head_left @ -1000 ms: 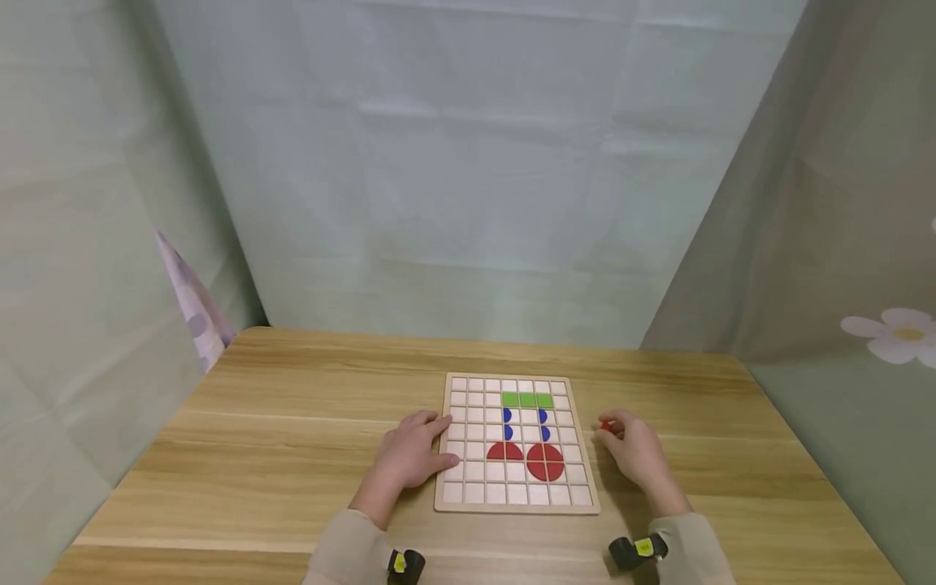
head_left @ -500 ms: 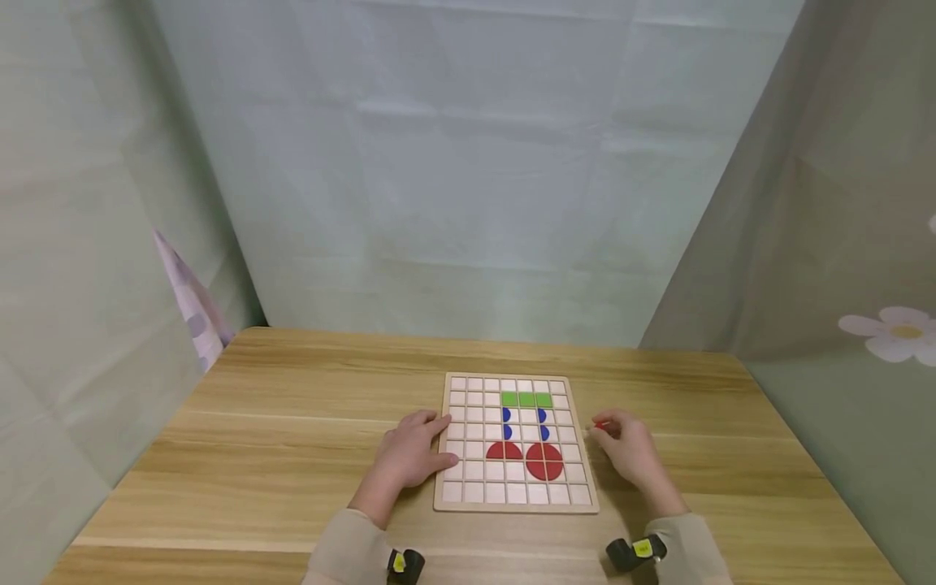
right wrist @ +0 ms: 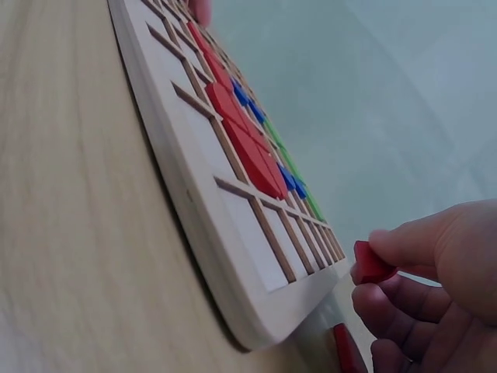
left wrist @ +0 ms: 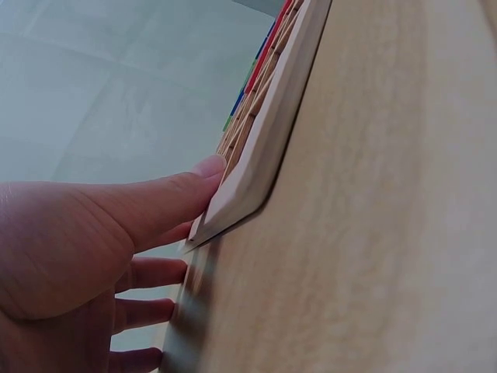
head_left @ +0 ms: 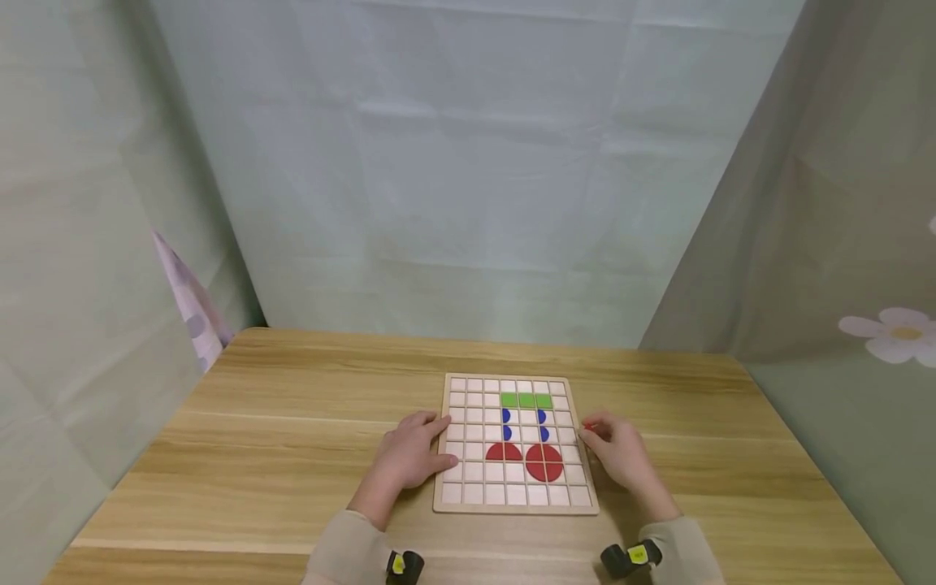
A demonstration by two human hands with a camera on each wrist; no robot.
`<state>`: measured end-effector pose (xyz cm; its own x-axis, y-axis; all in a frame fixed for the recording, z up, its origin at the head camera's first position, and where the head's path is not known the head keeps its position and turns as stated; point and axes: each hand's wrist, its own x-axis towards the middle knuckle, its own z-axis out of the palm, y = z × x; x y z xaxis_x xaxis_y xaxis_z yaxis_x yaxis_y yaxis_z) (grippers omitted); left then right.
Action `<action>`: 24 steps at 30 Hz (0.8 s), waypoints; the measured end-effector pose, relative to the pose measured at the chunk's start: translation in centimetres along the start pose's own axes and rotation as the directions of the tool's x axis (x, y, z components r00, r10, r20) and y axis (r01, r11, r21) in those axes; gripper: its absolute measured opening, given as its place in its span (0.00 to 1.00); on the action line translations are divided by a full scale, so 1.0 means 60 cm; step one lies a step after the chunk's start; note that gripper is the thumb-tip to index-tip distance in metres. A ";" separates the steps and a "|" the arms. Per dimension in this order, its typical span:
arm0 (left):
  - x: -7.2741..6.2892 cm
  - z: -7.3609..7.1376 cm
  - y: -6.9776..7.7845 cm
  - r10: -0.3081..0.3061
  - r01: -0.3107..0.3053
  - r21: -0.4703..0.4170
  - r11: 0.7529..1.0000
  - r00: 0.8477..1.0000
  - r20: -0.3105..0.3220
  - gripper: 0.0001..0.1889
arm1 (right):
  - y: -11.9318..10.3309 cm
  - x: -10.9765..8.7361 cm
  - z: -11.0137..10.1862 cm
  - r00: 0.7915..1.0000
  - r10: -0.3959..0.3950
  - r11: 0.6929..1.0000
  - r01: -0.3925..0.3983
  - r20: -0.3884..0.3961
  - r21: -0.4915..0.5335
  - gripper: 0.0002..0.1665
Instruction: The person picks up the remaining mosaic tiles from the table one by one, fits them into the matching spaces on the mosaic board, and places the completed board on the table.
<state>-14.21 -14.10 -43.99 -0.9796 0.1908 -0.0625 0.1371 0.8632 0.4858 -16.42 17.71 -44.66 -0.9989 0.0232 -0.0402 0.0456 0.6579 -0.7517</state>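
A wooden grid board [head_left: 515, 509] lies on the table between the hands. Set in its squares are green squares [head_left: 526, 400], blue half-circles [head_left: 542, 416], a red half-round [head_left: 504, 452] and a red circle [head_left: 544, 462], both made of quarter pieces. My left hand [head_left: 409, 452] rests at the board's left edge, thumb on the rim and fingers extended. At the right edge, my right hand [head_left: 620, 449] pinches a small red piece [right wrist: 371, 263] between thumb and finger. Another red piece [right wrist: 349, 350] shows below those fingers; whether it is held or lying cannot be told.
The wood-grained table [head_left: 292, 422] stretches out on both sides of the board. Pale green cloth [head_left: 468, 203] hangs behind it and at the sides. Each wrist wears a black strap device [head_left: 630, 558].
My right hand has moved left with the red piece, from beside the board up to its right edge. The left hand and the set pieces have stayed in place.
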 end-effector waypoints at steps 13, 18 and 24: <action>0.001 -0.001 0.000 -0.004 0.004 -0.002 1.000 1.000 -0.001 0.33 | -0.010 -0.002 0.003 1.000 -0.001 0.998 0.001 -0.006 0.071 0.11; 0.000 -0.002 -0.001 0.001 -0.001 0.006 1.000 1.000 0.000 0.33 | -0.015 -0.004 0.006 1.000 0.012 0.992 -0.012 0.000 0.122 0.10; 0.000 -0.003 0.000 0.005 -0.005 0.008 1.000 1.000 0.003 0.33 | -0.020 -0.008 0.008 0.999 0.022 0.982 -0.029 0.037 0.188 0.13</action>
<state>-14.22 -14.16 -43.85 -0.9784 0.1970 -0.0626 0.1436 0.8658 0.4794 -15.98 16.55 -44.08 -0.9966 0.0095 -0.0814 0.0751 0.5035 -0.8607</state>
